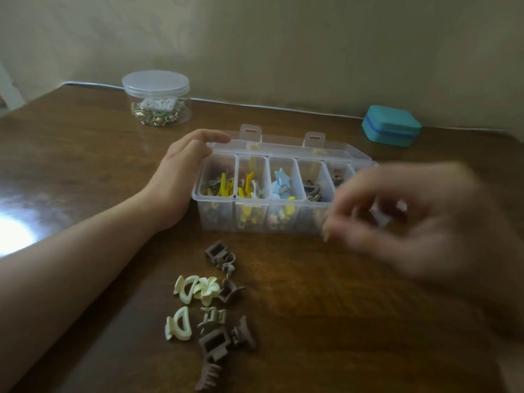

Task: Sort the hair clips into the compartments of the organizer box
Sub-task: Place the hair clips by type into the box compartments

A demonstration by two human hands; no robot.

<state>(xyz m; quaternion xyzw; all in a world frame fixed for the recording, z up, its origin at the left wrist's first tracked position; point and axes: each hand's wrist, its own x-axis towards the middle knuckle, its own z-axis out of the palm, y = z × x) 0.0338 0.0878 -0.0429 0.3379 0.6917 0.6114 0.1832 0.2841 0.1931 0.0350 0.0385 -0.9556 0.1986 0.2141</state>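
Observation:
A clear organizer box (218,219) with its lid folded back stands mid-table; its compartments hold yellow, blue and brown hair clips. My left hand (181,171) rests against the box's left end, fingers on the rim. My right hand (408,219), blurred by motion, hovers in front of the box's right end and pinches a small pale clip (381,218). On the table in front of the box lies a loose pile: brown claw clips (215,340), cream clips (178,324) and a cream flower clip (208,289).
A round clear jar (156,97) with a lid, holding gold trinkets, stands at the back left near the wall. A teal case (391,126) sits at the back right. A bright glare (14,231) falls on the wooden table's left edge.

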